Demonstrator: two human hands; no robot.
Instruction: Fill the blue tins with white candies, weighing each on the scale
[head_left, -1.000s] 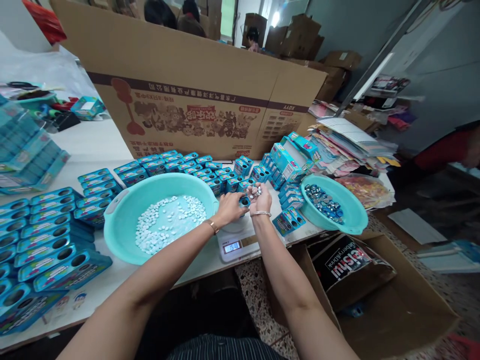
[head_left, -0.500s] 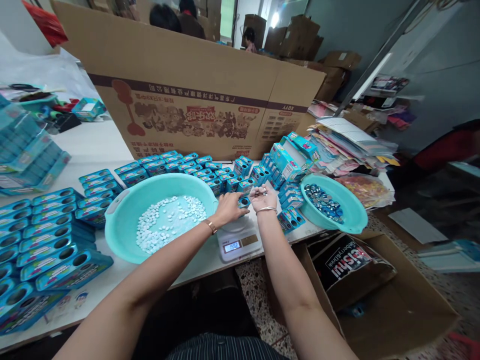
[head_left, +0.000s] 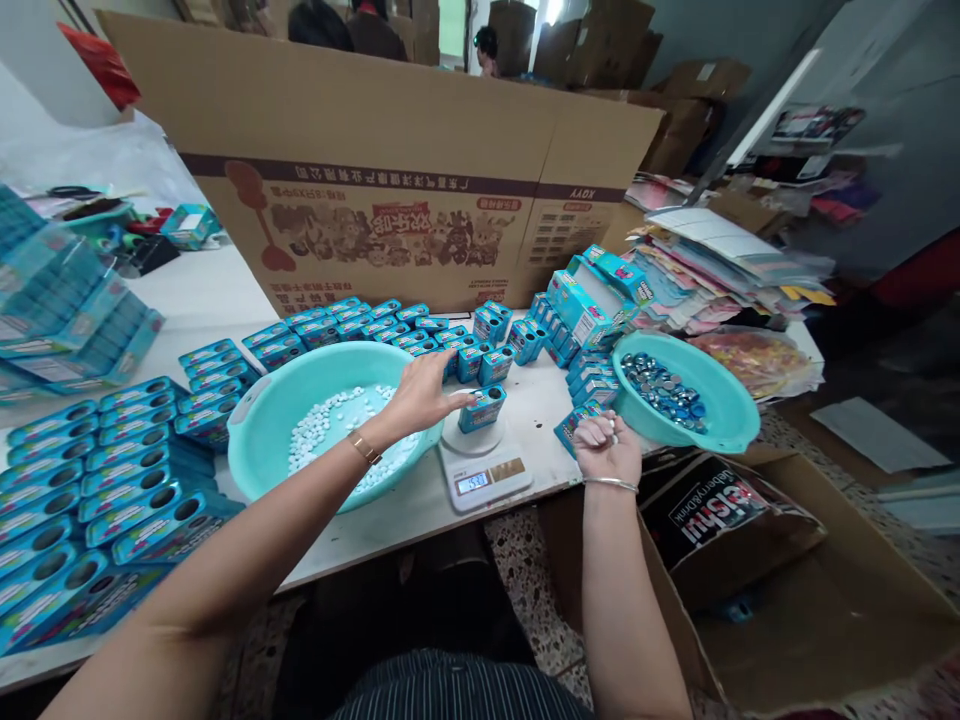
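Note:
My left hand (head_left: 426, 393) is open, fingers spread above the near rim of a turquoise basin (head_left: 255, 420) of small white tablets (head_left: 322, 425). Its thumb reaches the edge of a small blue box (head_left: 482, 410) with a round hole in its top; touching or just apart, I cannot tell. That box stands upright on the round pan of a white digital scale (head_left: 487, 485) with a lit display. Palm up, my right hand (head_left: 609, 452) has its fingers curled round white tablets, one of them showing. It is beside another turquoise basin (head_left: 724, 425) of shiny blue and silver caps (head_left: 664, 390).
Rows of blue boxes (head_left: 135, 470) fill the table's left, and more stand behind the basin. A tall cardboard panel (head_left: 405, 130) rises at the back. Stacked sheets (head_left: 735, 250) lie right. An open carton (head_left: 840, 600) sits below the right table edge. People are beyond the panel.
My right hand has moved right, from beside the scale to near the basin of caps, its fingers curling in. My left hand has drawn back from the box on the scale.

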